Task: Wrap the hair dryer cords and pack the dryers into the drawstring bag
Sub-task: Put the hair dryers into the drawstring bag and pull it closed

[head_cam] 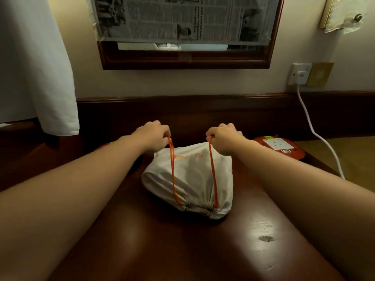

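Note:
A white drawstring bag [190, 177] with orange lettering lies bulging on the dark wooden table [182, 244], its mouth gathered tight on the side nearest me. Two orange drawstrings run from the mouth over the bag to my hands. My left hand [153, 134] pinches the left drawstring [172, 171] beyond the bag. My right hand [224, 138] pinches the right drawstring [213, 171] the same way. Both cords look taut. No hair dryer or cord shows; whatever fills the bag is hidden.
An orange extension reel with a white socket [279, 148] sits at the right behind my right arm. A white cable [316, 130] runs from the wall socket [300, 75] down past the table edge. A white cloth [40, 67] hangs at the left. A framed mirror covered with newspaper [182, 27] hangs ahead.

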Tool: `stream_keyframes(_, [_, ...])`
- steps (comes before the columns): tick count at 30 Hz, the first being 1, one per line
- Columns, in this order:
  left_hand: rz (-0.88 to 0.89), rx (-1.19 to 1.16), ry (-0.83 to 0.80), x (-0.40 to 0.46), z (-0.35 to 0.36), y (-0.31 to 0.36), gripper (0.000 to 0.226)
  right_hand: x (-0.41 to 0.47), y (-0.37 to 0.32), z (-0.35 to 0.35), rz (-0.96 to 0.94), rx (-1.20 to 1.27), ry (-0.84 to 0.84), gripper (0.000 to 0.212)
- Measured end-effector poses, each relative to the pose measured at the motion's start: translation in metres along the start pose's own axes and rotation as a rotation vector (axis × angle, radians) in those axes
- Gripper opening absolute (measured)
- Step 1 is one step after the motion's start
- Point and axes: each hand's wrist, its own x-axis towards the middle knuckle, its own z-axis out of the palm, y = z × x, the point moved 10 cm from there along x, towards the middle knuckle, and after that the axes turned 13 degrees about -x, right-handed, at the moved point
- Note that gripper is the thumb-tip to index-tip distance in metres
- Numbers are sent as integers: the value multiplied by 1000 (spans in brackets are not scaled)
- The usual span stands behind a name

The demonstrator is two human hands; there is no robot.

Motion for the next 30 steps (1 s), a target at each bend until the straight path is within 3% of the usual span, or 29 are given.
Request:
stream_keyframes(3, [-120,-102,-36,7,47,3,79,11,-6,32,59,-67,-103,84])
stream_keyframes(6, [-179,-155,79,1,62,-4,90,7,6,24,205,-13,28,103])
stream_keyframes(9, [-152,-255,231,-19,46,-13,69,-13,16,18,240,119,164,87])
stream_keyframes(12, [-30,-262,251,-51,45,-2,48,-44,9,40,168,211,159,61])
stream_keyframes(15, [105,-207,141,-87,64,28,68,-78,-13,64,76,267,128,67])
stream_keyframes(19, [235,84,-23,-111,106,48,94,-103,-43,96,-59,205,68,79])
stream_keyframes(23, [207,214,-9,-108,125,41,94,-102,-50,117,-85,193,65,81])
stream_keyframes(30, [156,231,38,-78,130,28,96,-60,-46,122,-105,200,70,80])
